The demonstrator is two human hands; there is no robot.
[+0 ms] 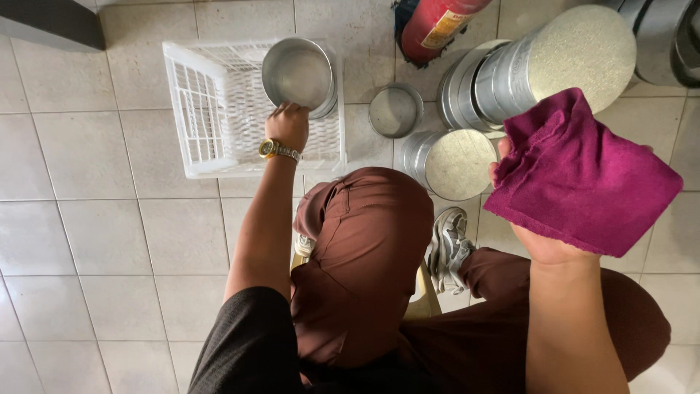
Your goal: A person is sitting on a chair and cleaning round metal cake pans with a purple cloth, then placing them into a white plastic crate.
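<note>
Your left hand grips the round metal pan by its near rim, over the white basket's far right corner, while your right hand clutches a magenta cloth, well apart.

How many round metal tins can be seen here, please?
4 clear: one tin held by the left hand over the white basket, one small on the floor, two stacks right. More are cut off top-right.

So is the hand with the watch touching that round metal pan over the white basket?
Touching. The head view shows the left hand gripping the lower rim of the round metal pan, fingers closed on its edge, above the white basket.
</note>
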